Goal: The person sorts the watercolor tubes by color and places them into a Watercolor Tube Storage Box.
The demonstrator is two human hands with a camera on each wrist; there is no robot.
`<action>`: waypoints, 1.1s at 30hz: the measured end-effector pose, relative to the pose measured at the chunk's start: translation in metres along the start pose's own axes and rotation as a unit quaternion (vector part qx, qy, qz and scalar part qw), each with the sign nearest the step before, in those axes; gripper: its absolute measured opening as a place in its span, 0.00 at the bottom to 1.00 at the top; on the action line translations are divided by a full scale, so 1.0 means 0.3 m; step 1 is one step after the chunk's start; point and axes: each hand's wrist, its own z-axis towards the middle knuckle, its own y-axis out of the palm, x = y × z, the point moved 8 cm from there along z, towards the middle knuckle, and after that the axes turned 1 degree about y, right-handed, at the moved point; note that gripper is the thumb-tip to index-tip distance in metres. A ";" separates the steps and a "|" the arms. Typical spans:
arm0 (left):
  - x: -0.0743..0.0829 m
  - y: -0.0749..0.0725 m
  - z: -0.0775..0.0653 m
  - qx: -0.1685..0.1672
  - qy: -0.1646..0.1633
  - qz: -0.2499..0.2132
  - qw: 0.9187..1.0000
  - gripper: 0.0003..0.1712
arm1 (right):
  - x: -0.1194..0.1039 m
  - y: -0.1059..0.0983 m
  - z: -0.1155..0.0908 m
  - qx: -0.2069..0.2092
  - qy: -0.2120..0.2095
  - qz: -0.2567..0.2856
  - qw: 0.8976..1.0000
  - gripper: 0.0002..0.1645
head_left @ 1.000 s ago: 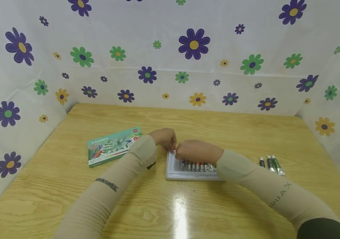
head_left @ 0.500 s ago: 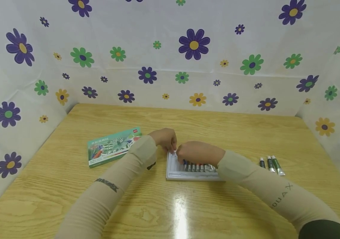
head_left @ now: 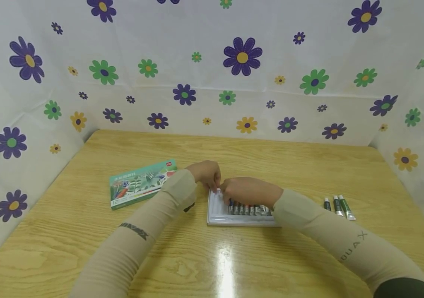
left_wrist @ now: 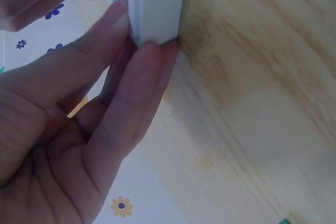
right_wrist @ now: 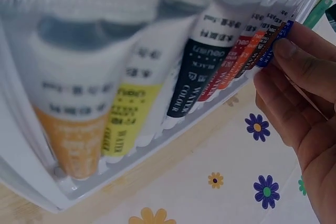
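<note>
A white plastic paint tray lies on the table with a row of watercolour tubes in it. My left hand pinches the tray's far left corner; the left wrist view shows thumb and fingertips on its white edge. Bent over the left end of the row, my right hand has its thumb and fingers around a blue paint tube, as the right wrist view shows. Orange, yellow and black tubes stand nearer that camera. From the head, the right hand covers part of the row.
A green paint box with a plant picture lies left of the tray, partly behind the left sleeve. To the right are three loose tubes: a dark one, another dark one and a green one. A flowered cloth rises behind the table.
The right hand has shifted slightly right and toward the near side, over the tray's left end. The left hand stays at the corner, and the loose tubes lie as before.
</note>
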 end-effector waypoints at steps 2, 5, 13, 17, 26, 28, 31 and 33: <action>0.001 -0.001 -0.001 0.001 0.000 0.002 1.000 0.06 | 0.004 0.000 0.002 -0.001 0.005 0.011 1.000 0.12; -0.001 -0.002 -0.002 0.004 -0.001 0.004 1.000 0.06 | 0.008 0.000 0.006 -0.003 0.011 0.035 0.999 0.11; 0.000 0.001 -0.003 0.010 0.006 0.017 1.000 0.06 | 0.010 0.000 0.014 -0.006 0.005 0.057 0.998 0.10; -0.005 0.002 0.000 0.007 -0.002 0.013 1.000 0.06 | 0.014 0.006 0.016 -0.010 0.008 0.059 0.998 0.11; -0.038 0.019 0.065 -0.020 -0.003 0.001 1.000 0.04 | 0.000 0.010 0.011 -0.002 -0.006 0.020 1.000 0.15; -0.023 0.010 0.039 -0.011 -0.011 0.002 1.000 0.04 | -0.003 0.008 0.008 0.002 -0.010 0.002 1.000 0.13; -0.003 0.000 0.009 0.003 -0.004 0.004 1.000 0.04 | -0.004 0.005 0.004 0.005 -0.011 -0.012 1.000 0.12; 0.006 -0.004 -0.004 0.008 0.000 0.010 1.000 0.04 | -0.003 0.004 0.000 0.005 -0.011 -0.019 1.000 0.12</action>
